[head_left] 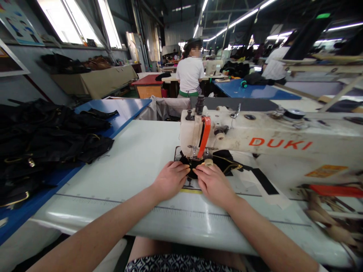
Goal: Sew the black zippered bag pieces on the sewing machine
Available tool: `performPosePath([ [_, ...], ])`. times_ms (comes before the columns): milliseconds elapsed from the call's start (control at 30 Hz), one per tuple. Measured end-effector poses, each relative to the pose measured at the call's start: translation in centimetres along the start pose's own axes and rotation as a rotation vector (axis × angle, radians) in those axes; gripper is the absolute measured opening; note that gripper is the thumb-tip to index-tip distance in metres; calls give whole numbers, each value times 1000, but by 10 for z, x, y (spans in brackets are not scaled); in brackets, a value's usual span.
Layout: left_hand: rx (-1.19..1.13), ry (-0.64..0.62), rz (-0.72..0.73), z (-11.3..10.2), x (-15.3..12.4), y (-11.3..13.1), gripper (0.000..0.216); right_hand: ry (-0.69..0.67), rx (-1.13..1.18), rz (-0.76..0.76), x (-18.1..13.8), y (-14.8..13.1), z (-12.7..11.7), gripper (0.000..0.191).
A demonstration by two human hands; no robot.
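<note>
A piece of black fabric point(224, 161) with a gold-toothed zipper point(231, 161) lies under the needle area of the white sewing machine point(224, 132). My left hand point(171, 179) is on the left side of the fabric, its fingertips pressed on the edge. From the right, my right hand point(214, 184) grips the same cloth with thumb and fingers together. Both hands sit close in front of the presser foot, which they and the machine head partly hide. A black strip point(265, 181) lies on white paper point(279, 198) to the right.
Black garment pieces with zippers point(51, 136) are heaped on a blue table point(113, 117) at left. A printed ruler point(113, 202) runs along the front of the pale sewing table point(136, 151). Ahead, a person in a white shirt point(190, 73) faces away. Scraps point(326, 219) lie at lower right.
</note>
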State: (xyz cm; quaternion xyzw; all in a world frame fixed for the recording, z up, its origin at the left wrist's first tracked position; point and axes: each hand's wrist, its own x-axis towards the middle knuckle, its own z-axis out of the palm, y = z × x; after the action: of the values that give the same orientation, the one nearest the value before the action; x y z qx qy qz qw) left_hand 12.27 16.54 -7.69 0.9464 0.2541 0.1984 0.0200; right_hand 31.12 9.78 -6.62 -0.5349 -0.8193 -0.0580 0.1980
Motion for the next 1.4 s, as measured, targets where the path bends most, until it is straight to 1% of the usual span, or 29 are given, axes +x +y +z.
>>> performPosePath([
  [200, 18, 2, -4, -1, 0, 1, 28, -7, 21, -12, -2, 0, 0, 27],
  [400, 9, 0, -8, -2, 0, 2, 28, -47, 25, 4, -1, -2, -2, 25],
  [833, 19, 9, 10, -2, 0, 0, 29, -56, 12, 5, -1, -2, -2, 28],
  [1067, 82, -25, 40, -3, 2, 0, 29, -51, 0, -6, -2, -1, 1, 28],
  [1300, 114, 70, 57, 0, -3, 0, 26, -8, 20, -26, -4, 0, 1, 28],
  [1400, 129, 70, 89, -2, -5, 1, 25, -16, 20, -25, -4, 0, 1, 28],
])
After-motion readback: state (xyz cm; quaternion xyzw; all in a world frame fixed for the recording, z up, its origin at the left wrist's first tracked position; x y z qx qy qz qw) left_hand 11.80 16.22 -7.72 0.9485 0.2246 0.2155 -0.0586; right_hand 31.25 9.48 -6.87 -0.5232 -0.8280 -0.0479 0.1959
